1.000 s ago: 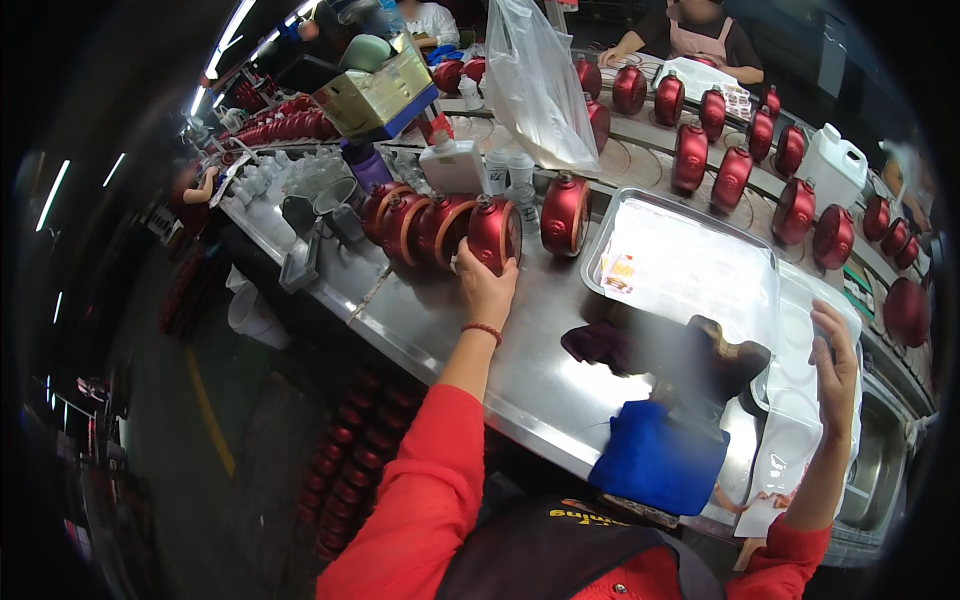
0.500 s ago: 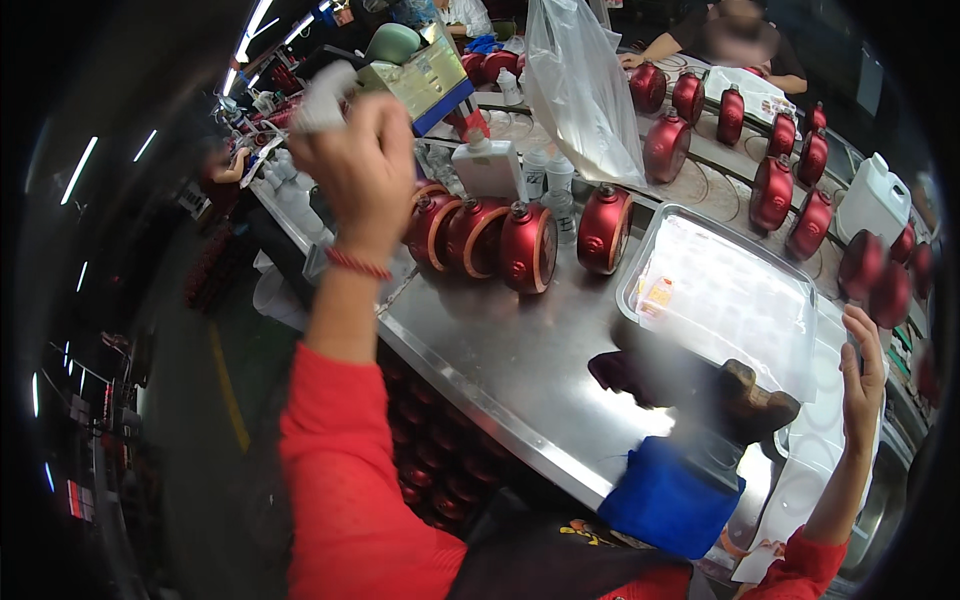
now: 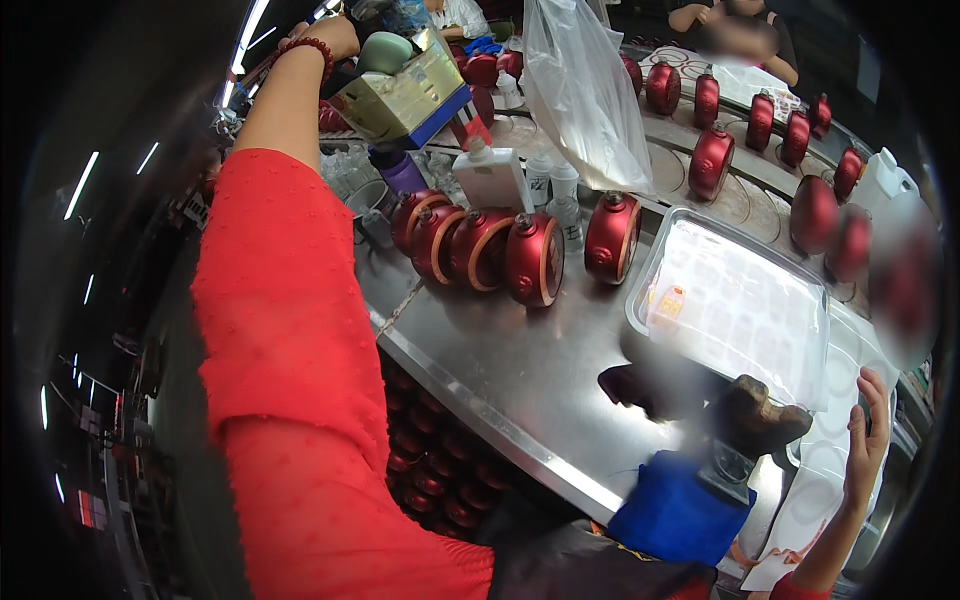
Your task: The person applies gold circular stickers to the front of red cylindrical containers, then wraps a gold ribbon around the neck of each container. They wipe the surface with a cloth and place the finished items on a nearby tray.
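My left arm is stretched far forward to the upper left. My left hand (image 3: 338,38) is beside a yellow box (image 3: 400,105) with a green rounded object (image 3: 386,52) on it. Its fingers are turned away and hidden, so what they hold cannot be made out. At the right edge, my right hand (image 3: 868,430) hangs open, fingers stretched, beside a white sheet with round marks (image 3: 850,345). Several round red bottles with tan rims (image 3: 527,258) stand on the metal table (image 3: 500,360). One more red bottle (image 3: 612,238) stands apart to their right.
A clear tray (image 3: 740,290) holds a white sheet and a small orange-and-white label. In front are a dark brown carved block (image 3: 755,420) and a blue cloth (image 3: 680,510). A plastic bag (image 3: 585,100) hangs behind. More red bottles (image 3: 711,165) line a conveyor, with a person beyond.
My left hand has moved forward and up to the left, past the yellow box; the white thing in it no longer shows. My right hand has barely moved. Bottles on the conveyor have shifted.
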Demonstrator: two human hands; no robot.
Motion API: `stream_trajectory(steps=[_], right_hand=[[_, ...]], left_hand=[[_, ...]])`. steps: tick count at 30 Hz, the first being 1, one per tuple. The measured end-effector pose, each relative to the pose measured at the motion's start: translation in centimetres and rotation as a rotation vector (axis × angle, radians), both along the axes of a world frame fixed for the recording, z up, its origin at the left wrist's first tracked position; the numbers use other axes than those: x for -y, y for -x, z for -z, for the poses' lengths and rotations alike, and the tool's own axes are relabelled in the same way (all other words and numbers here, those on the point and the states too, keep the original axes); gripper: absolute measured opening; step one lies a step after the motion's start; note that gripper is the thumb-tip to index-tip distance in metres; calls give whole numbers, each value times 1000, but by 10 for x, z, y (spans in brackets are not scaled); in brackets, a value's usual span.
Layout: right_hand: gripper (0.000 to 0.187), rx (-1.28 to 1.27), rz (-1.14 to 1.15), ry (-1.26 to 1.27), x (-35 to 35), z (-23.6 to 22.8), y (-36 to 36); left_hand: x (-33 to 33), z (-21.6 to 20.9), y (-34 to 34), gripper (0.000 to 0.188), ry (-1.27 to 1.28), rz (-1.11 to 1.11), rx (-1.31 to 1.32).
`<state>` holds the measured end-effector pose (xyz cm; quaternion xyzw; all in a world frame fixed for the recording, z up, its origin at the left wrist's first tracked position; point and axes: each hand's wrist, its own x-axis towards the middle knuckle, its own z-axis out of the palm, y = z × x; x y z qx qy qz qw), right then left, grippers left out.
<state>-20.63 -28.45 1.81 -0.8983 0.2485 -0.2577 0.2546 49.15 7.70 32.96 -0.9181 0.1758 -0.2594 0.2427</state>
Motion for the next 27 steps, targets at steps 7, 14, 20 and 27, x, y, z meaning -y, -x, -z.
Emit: stream_trajectory(steps=[7, 14, 20, 27], right_hand=[[36, 19, 33, -23, -13, -1, 6], [32, 129, -61, -15, -40, -14, -10], [31, 288, -217, -49, -97, -38, -30], [25, 435, -287, -96, -176, -45, -44]], left_hand=[[-30, -27, -28, 18, 311, 188, 62], [-60, -12, 62, 21, 879, 985, -675], [-21, 104, 246, 14, 1338, 1262, -1031], [29, 264, 409, 15, 2018, 930, -1929]])
